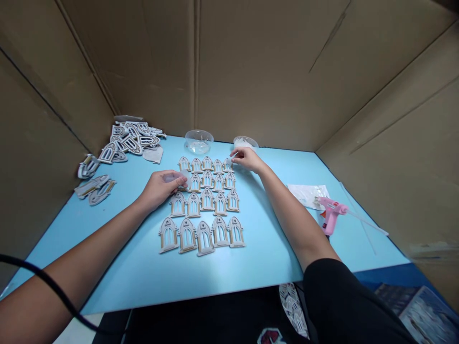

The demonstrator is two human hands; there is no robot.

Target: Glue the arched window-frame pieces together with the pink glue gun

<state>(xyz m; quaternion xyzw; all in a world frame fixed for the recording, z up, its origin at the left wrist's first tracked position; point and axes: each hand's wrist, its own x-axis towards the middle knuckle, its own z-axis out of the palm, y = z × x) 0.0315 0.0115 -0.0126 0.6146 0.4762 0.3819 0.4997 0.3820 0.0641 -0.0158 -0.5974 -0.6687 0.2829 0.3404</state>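
Small white-and-tan arched window frames [193, 205] lie in several rows on the light blue table. My left hand [160, 187] is closed over the left side of the upper rows, pinching thin translucent pieces [184, 176] between thumb and fingers. My right hand [247, 158] reaches the far right corner of the layout. Its fingertips are pinched together at the last frame [228, 165] of the back row; whatever they may hold is too small to make out.
Behind the rows stand a clear round tub [199, 142] and a second tub [245, 142] with whitish contents. More arched frames [131, 141] are heaped at the back left. On the right are a pink glue gun [332, 212], a plastic bag [304, 195] and glue sticks. Cardboard walls [251, 67] enclose the table.
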